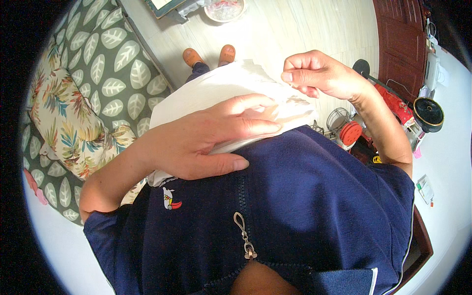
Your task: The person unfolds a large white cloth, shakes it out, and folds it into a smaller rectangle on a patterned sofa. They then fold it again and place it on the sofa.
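A white cloth (196, 96) spreads across my front at waist height, over my dark blue zipped top (305, 177). Across the cloth's near edge lies my left hand (206, 132), palm down, its fingers stretched and the thumb apart on the blue top. My right hand (322, 76) is raised just off the cloth's right side. Its thumb and forefinger press together in a pinch, the other fingers curled. Whatever sits in that pinch is too small to make out.
A sofa with a green leaf-patterned cover (115, 46) and a floral cushion (71, 118) is at left. A basin (223, 11) stands on the floor ahead, beyond my orange shoes (191, 56). At right are a fan with a red centre (350, 132) and a brown door (400, 44).
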`<state>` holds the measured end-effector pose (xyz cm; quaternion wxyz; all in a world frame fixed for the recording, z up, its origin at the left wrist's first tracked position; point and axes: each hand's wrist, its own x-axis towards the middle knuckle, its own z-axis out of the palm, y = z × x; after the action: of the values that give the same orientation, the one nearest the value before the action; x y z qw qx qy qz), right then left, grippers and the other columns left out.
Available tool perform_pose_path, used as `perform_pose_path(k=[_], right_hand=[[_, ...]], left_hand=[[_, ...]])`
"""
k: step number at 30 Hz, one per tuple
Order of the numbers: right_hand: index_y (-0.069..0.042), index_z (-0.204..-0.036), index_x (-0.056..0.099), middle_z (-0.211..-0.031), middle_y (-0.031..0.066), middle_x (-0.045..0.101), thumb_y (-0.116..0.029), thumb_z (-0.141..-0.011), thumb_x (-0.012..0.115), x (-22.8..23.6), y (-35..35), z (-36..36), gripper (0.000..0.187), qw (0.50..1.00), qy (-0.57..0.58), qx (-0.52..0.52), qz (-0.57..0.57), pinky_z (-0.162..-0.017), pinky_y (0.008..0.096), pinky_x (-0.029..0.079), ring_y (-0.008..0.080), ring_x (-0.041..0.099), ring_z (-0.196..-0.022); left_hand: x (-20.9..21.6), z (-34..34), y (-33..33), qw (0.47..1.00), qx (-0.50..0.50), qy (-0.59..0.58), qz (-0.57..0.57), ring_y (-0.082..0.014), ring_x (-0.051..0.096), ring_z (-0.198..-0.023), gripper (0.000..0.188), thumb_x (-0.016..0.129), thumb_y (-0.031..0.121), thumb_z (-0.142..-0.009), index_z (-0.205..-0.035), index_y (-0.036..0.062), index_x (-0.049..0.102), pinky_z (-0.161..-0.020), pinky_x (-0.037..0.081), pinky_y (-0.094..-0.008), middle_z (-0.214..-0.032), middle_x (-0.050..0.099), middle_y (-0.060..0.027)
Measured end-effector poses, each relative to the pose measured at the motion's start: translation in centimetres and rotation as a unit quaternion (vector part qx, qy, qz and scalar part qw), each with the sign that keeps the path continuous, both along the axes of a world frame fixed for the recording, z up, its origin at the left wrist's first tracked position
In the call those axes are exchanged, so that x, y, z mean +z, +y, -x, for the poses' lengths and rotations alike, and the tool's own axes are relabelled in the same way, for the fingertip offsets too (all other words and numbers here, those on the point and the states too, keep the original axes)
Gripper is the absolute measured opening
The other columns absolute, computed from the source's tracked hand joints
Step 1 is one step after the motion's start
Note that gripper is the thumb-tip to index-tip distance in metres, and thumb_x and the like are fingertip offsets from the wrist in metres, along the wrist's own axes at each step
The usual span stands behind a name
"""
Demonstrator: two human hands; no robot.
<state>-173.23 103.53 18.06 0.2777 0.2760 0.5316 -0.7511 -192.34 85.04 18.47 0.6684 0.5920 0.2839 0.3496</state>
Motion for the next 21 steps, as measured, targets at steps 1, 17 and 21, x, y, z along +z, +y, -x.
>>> perform_pose_path(k=[1,17,21], right_hand=[[-0.006,-0.077,0.053,-0.058,-0.0029,0.045,-0.027,-0.092,0.050,-0.4,-0.3,-0.2,0.026,0.999,0.030,-0.013,-0.021,-0.043,0.0185,0.030,0.0032,0.037,-0.047],[-0.005,-0.082,0.049,-0.057,-0.0076,0.035,-0.024,-0.092,0.051,1.5,0.1,-1.1,0.022,0.999,-0.009,0.004,-0.036,-0.042,0.0199,0.024,0.0034,0.029,-0.047],[-0.002,-0.100,0.059,-0.067,-0.0011,0.053,-0.016,-0.084,0.063,3.0,-0.3,0.3,0.022,0.992,0.034,0.067,-0.099,-0.060,0.0226,0.040,0.0054,0.047,-0.066]], left_hand=[[0.1,0.1,0.1,1.000,-0.005,0.005,0.009,-0.0340,0.027,-0.129,0.054,0.051,0.033,-0.086,-0.128,0.0000,0.042,-0.104,0.023,-0.0421,-0.138,0.028,-0.0227],[-0.6,0.8,-1.0,1.000,0.005,-0.012,0.014,-0.0335,0.036,-0.125,0.057,0.052,0.031,-0.086,-0.128,-0.0055,0.039,-0.104,0.026,-0.0406,-0.132,0.040,-0.0226],[-0.6,0.7,-0.6,1.000,0.011,-0.011,-0.008,-0.0339,0.036,-0.125,0.057,0.053,0.031,-0.085,-0.128,-0.0041,0.040,-0.104,0.026,-0.0416,-0.133,0.039,-0.0224]])
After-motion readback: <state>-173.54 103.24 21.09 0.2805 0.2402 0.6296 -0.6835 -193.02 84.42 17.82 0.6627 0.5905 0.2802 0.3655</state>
